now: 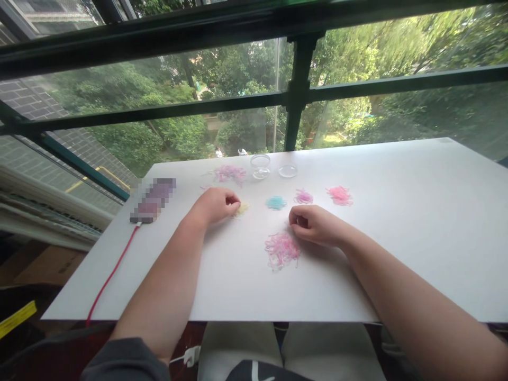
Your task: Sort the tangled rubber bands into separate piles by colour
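My left hand (218, 205) is closed in a pinch at the edge of a small pile of yellow rubber bands (242, 209). Whether a band is between its fingertips is too small to see. My right hand (313, 225) is curled with thumb and forefinger together, just above a mixed pile of pink and purple rubber bands (282, 250); anything in that pinch is hidden. Between and beyond my hands lie a blue pile of bands (276, 202), a purple pile (304, 196) and a pink pile (339, 194).
A looser pink-purple heap (230, 174) lies at the back of the white table (416, 222). Beside it stand a clear round container (260, 168) and a clear lid (288, 170). A phone (154, 200) with a red cable (113, 271) lies at the left. Windows border the far edge.
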### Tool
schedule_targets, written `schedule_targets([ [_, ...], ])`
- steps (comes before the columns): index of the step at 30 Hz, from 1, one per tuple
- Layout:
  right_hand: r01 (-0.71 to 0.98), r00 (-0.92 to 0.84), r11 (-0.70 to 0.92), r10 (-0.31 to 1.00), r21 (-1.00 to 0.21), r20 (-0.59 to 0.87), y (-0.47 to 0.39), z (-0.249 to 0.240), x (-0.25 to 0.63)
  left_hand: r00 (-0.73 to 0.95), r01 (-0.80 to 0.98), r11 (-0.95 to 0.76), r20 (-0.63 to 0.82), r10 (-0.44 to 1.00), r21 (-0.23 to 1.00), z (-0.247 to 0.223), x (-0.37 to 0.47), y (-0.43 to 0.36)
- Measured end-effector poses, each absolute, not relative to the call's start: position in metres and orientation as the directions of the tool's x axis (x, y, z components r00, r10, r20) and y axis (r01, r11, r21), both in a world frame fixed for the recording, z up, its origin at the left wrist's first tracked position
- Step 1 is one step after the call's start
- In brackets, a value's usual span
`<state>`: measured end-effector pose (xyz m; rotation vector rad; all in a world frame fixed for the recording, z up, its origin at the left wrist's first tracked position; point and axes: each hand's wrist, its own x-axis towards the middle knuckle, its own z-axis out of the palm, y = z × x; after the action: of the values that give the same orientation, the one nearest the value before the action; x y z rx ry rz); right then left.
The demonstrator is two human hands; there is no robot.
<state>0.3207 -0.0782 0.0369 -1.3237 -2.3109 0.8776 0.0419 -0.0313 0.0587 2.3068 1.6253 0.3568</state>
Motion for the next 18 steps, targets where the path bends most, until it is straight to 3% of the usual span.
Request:
schedule_targets([
  [12, 0.634, -0.503, 0.374, 0.865, -0.676, 0.007, -0.0775, 0.0349, 0.3203, 0.314, 0.857, -0.295, 0.025, 0.949, 0.423, 0.0569, 0.0414, -0.0305],
  [18, 0.619, -0.493, 0.366, 0.870, -0.695, 0.019, -0.0766, 0.0330, 0.3194, 0.272, 0.846, -0.293, 0.111, 0.956, 0.446, 0.0553, 0.0452, -0.0315],
])
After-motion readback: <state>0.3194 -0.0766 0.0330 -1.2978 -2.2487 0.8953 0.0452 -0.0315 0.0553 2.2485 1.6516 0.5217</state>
